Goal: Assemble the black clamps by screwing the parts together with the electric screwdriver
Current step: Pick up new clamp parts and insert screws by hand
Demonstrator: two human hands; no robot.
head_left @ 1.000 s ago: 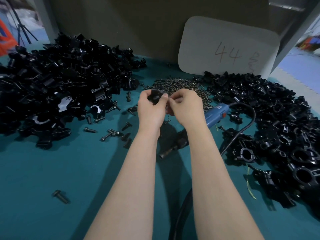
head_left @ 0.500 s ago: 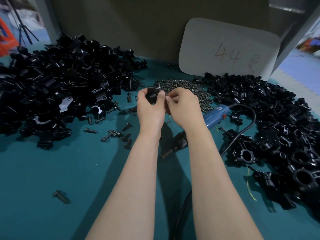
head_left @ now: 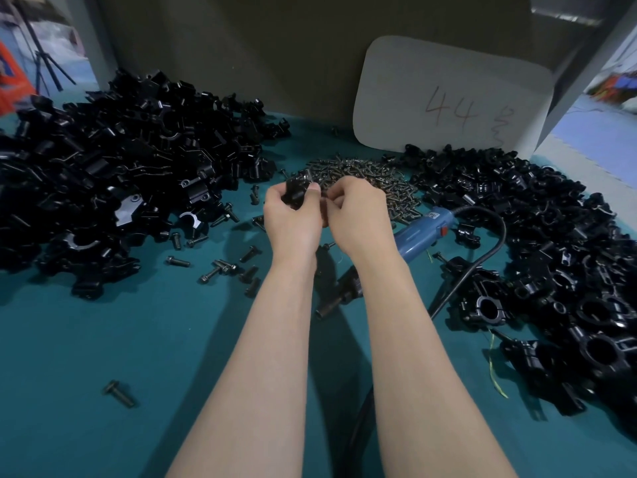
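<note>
Two hands at frame centre: left hand (head_left: 291,224) gripped a blocky black clamp part (head_left: 295,192); right hand (head_left: 360,217) curled alongside, contents undeterminable.

Both forearms outstretched, hands meeting – left hand (head_left: 292,225), right hand (head_left: 362,215), fingers (head_left: 344,188) curled

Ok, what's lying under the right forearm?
The electric screwdriver: its blue body shows to the right of the right forearm, its dark tip to the left. The middle is covered by the arm.
</note>
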